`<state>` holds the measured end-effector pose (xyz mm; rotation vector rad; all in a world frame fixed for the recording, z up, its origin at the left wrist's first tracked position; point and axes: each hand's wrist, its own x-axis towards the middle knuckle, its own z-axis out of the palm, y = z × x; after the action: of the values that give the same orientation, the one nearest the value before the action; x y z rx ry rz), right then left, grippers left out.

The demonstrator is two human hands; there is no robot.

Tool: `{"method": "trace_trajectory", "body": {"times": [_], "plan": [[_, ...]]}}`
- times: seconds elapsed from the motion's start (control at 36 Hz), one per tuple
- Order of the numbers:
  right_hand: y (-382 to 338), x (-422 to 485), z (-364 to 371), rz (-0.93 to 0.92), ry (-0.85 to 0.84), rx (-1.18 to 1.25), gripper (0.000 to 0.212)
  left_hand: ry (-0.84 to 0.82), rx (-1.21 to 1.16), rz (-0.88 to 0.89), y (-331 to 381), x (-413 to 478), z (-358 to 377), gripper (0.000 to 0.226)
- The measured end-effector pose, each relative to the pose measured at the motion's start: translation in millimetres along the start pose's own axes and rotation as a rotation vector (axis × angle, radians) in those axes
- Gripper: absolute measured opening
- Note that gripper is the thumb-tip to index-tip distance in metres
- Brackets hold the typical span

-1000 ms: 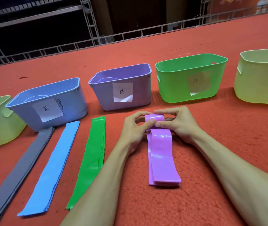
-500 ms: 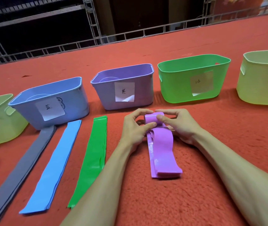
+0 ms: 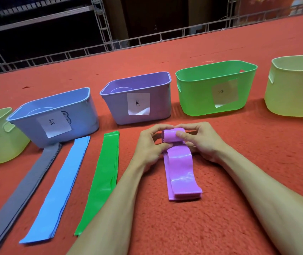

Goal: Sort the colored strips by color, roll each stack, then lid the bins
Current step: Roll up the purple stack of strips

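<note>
Toward the left edge of the red desk, grey strips, blue strips and green strips are laid flat. Mid-desk, before the purple bin, the left hand and right hand are curled round the rolled far end of the purple stack.

Purple strips, green strips, blue strips and grey strips are seen against a red carpet, and white labels are borne by the blue bin, purple bin and green bin.
</note>
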<state>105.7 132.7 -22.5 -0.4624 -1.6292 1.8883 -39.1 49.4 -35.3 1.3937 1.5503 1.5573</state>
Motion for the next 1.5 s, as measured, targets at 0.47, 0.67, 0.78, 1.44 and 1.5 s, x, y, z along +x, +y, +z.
{"method": "trace_trajectory", "body": {"times": [0.47,0.67,0.78,1.44,1.5], "plan": [[7,3,-6,-0.110,0.061,-0.058,0.027,-0.062,-0.164,-0.091,1,-2,0,0.054],[8,2,-5,-0.157,0.093,-0.181,0.034,0.025,-0.136,-0.173,2,2,8,0.028],[10,4,-7,-0.166,0.150,-0.210,0.035,-0.002,-0.113,-0.233,4,1,9,0.020],[9,4,-5,0.024,0.094,0.012,0.035,0.048,0.033,0.002,3,0,1,0.049],[10,5,-5,0.006,0.114,-0.001,0.033,0.032,0.042,0.011,2,0,0,0.051]]}}
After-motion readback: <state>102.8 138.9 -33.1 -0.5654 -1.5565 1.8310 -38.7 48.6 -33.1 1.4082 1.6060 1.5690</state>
